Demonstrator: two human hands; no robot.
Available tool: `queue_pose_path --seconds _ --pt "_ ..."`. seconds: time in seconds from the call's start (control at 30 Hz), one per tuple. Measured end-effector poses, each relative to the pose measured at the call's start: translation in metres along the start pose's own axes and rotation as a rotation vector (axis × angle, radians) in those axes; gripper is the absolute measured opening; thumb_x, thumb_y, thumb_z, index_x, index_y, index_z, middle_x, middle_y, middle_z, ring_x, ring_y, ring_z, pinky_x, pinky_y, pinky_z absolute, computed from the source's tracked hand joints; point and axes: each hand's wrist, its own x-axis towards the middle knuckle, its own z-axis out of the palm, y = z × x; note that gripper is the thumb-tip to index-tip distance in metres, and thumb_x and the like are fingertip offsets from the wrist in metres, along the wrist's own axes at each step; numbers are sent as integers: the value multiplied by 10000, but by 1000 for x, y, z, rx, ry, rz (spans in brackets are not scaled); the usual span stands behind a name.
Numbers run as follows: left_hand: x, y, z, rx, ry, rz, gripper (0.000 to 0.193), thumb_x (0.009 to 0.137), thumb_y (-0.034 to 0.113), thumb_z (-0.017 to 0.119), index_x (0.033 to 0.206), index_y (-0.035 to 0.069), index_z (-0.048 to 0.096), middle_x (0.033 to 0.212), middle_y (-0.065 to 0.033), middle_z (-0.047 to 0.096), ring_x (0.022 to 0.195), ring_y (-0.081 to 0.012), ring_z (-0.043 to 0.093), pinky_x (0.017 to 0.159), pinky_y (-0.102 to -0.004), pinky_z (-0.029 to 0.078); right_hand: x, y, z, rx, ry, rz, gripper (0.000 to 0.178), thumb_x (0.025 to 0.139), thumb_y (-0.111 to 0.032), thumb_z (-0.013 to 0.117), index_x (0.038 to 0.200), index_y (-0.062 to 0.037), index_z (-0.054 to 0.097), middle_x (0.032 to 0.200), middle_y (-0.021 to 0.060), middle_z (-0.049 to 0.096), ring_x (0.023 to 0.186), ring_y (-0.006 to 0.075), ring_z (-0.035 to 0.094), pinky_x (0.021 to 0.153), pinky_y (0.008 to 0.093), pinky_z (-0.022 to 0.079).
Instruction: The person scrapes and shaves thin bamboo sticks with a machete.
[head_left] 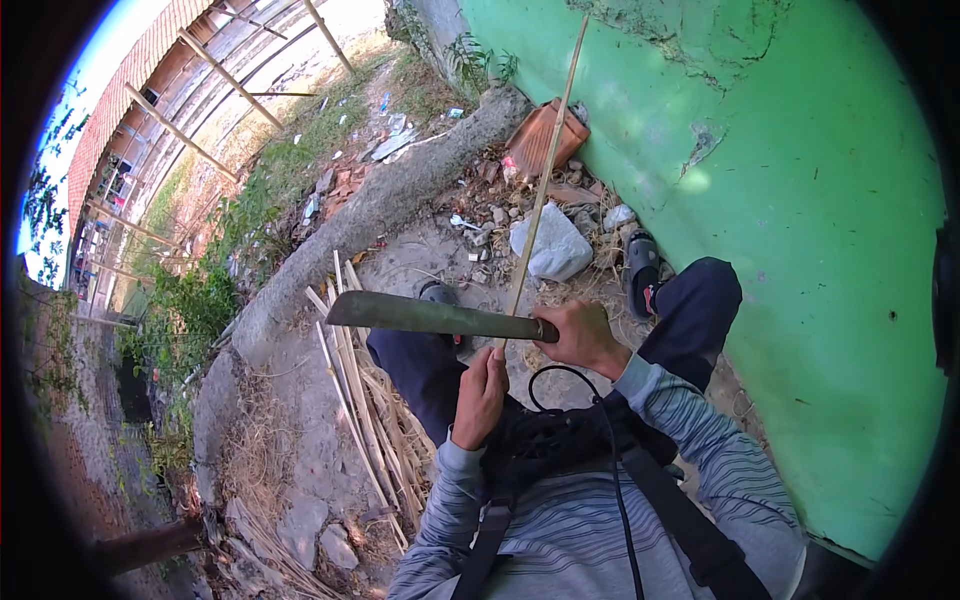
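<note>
My right hand (pixel 583 337) is wrapped round the handle end of a machete (pixel 430 316). Its broad, dull blade points left, lying across a long, thin bamboo strip (pixel 541 195). Between the fingers and thumb of my left hand (pixel 478 400), the near end of that strip is pinched, just below the blade. From there the strip slants up and away, past a pale rock (pixel 553 245) and toward the green wall. Whether the cutting edge touches the strip I cannot tell.
Left of my bent leg lies a pile of split bamboo strips (pixel 360 400). A low rough concrete edge (pixel 370 195) curves along the left. Close on the right stands a green wall (pixel 800 250), with clay tiles (pixel 545 138) leaning at its foot. A black cable (pixel 615 480) hangs over my front.
</note>
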Motion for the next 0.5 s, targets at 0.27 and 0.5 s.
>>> queue_pose_path --seconds 0.27,0.5 --pt "-15 4 1 131 75 -3 354 1130 244 504 877 -4 517 614 -96 494 527 -186 459 525 -383 371 28 28 -13 -18 63 155 216 816 -277 793 925 -99 734 687 143 693 674 378 720 614 479 566" --pt "-8 7 3 129 93 38 341 1120 237 527 882 -7 524 616 -92 489 535 -168 448 520 -379 364 0 1 -5 -145 -88 -7 185 818 -296 773 874 -133 706 672 133 689 655 392 715 628 518 566"
